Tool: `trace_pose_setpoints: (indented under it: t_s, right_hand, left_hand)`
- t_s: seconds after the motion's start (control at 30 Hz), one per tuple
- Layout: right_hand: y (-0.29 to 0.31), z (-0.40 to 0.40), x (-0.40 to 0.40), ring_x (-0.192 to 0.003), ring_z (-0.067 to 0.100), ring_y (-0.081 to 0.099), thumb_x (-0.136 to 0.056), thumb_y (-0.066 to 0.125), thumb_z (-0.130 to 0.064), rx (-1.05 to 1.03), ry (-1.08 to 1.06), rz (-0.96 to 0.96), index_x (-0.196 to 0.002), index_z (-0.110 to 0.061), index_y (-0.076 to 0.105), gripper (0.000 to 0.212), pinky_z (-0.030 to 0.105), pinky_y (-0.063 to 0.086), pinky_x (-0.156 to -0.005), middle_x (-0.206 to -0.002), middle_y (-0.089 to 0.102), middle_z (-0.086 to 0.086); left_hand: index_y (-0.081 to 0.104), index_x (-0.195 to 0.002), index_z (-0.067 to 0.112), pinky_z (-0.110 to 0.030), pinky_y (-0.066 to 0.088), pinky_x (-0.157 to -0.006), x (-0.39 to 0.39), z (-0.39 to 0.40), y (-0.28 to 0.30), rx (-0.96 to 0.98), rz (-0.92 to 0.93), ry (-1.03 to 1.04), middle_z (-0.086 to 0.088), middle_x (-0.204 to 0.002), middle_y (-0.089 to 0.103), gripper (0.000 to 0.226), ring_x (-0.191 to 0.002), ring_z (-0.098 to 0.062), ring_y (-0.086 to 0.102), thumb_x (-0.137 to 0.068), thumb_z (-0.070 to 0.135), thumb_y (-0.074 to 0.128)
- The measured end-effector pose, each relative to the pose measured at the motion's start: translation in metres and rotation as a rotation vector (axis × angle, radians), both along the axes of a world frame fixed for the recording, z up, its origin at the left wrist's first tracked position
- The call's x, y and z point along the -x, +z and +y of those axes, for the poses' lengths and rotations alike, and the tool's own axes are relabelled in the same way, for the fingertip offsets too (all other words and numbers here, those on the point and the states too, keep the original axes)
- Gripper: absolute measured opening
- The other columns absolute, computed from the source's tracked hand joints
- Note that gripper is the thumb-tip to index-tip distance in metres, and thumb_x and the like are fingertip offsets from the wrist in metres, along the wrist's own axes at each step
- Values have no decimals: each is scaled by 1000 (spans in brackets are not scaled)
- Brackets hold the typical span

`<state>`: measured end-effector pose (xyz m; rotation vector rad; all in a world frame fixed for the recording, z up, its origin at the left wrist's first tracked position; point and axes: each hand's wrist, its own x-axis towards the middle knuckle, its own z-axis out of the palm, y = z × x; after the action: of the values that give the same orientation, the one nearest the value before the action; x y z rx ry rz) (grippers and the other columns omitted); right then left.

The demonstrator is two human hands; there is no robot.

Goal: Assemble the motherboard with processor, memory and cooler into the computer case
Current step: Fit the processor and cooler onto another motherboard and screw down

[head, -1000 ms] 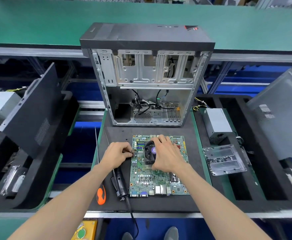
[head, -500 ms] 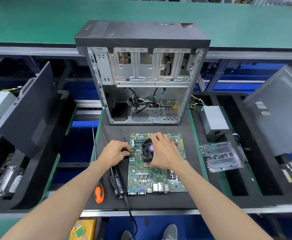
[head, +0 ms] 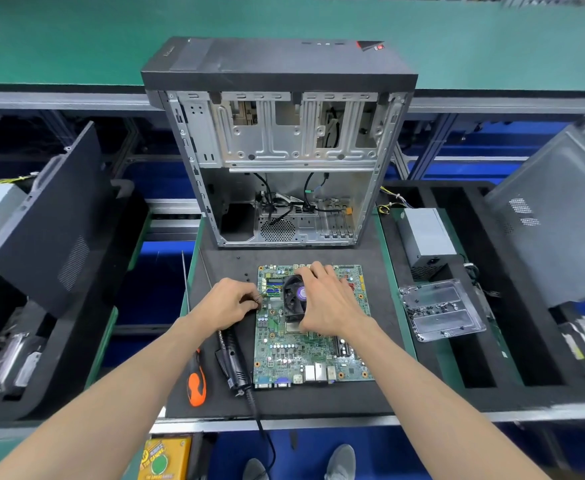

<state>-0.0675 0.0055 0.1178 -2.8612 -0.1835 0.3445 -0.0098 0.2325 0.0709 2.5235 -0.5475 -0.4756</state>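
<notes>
So the motherboard [head: 310,337] is lying flat on the black mat [head: 319,400], just near of the open computer case [head: 279,147], which is stood upright with its side off. The cooler [head: 293,299] is sat on the board toward the far end and is being gripped by the right hand [head: 329,303], fingers curled over its top and right side. The thin fan wires [head: 271,292] at the board's left edge are pinched by the left hand [head: 230,301], fingers bunched tight around them.

Handling-wise, the board is probably light but stiff and pretty fragile, and top-heavy now with the cooler on it. It's best lifted by its bare edges, not by the cooler or the memory slots. The little wires look flimsy, so the plug should be gripped, not the leads.

An electric screwdriver [head: 234,362] and an orange-handled one [head: 197,386] are laid just left of the board, and a clear screw tray [head: 440,313] is parked to the right.
</notes>
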Motion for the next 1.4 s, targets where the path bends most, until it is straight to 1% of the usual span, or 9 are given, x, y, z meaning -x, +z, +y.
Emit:
trace_pose_setpoints:
  t_s: [0.17,0.33,0.5,0.67,0.77,0.97,1.07,1.2,1.4]
  right_hand:
    - [-1,-1,-1,-124,28,41,-67,84,-37,3,0,4,-143,-19,37,90,49,42,-100,-134,42,4]
    - [-2,-2,-1,-122,28,41,-68,83,-37,10,8,-3,-141,-19,38,88,49,41,-98,-132,42,4]
    - [-3,-1,-2,-124,28,40,-70,83,-35,12,16,0,-141,-18,38,86,50,41,-101,-133,42,5]
    - [-3,0,-2,-128,28,38,-65,85,-36,-21,36,30,-145,-19,36,94,54,41,-106,-136,41,5]
    - [-5,-1,1,-127,27,39,-58,88,-41,-34,51,45,-147,-20,35,105,51,44,-103,-137,41,3]
    - [-12,-3,8,-121,24,40,-56,86,-44,-42,56,29,-142,-21,37,101,48,46,-96,-132,41,1]
    - [-15,1,9,-117,23,41,-57,86,-47,-61,65,27,-142,-20,37,102,44,49,-90,-129,42,1]
    - [-18,10,12,-114,23,41,-58,87,-46,-54,71,28,-139,-19,39,98,46,48,-94,-128,42,0]
    - [-22,13,14,-113,22,39,-59,87,-44,-36,51,18,-139,-18,40,96,43,48,-95,-128,42,0]
  left_hand:
    - [75,-99,17,-12,34,-62,-2,-2,0,-32,-18,-49,12,-79,62,9,-66,-1,49,-93,20,69]
    - [76,-99,16,-28,49,-79,-6,-3,3,-87,-11,-119,4,-92,74,11,-83,-13,61,-94,18,67]
    - [77,-95,15,-33,51,-86,-13,-6,8,-159,-18,-185,1,-93,76,9,-92,-19,67,-90,20,71]
    - [79,-87,12,-31,51,-82,-22,-10,11,-185,11,-204,-1,-87,75,8,-87,-20,66,-85,19,76]
    - [79,-82,12,-28,50,-77,-25,-11,12,-169,15,-208,0,-82,75,6,-80,-17,64,-82,18,79]
    - [82,-86,18,-19,42,-69,-29,-16,12,-193,41,-210,5,-82,77,8,-70,-8,57,-78,18,80]
    - [81,-80,15,-23,45,-70,-32,-14,10,-190,58,-194,3,-79,76,6,-74,-14,62,-76,19,82]
    - [78,-77,10,-32,50,-76,-32,-11,8,-198,72,-188,-2,-78,74,12,-84,-24,63,-77,22,81]
    - [81,-80,15,-27,49,-79,-28,-9,8,-156,74,-137,4,-82,76,6,-87,-17,61,-77,20,81]
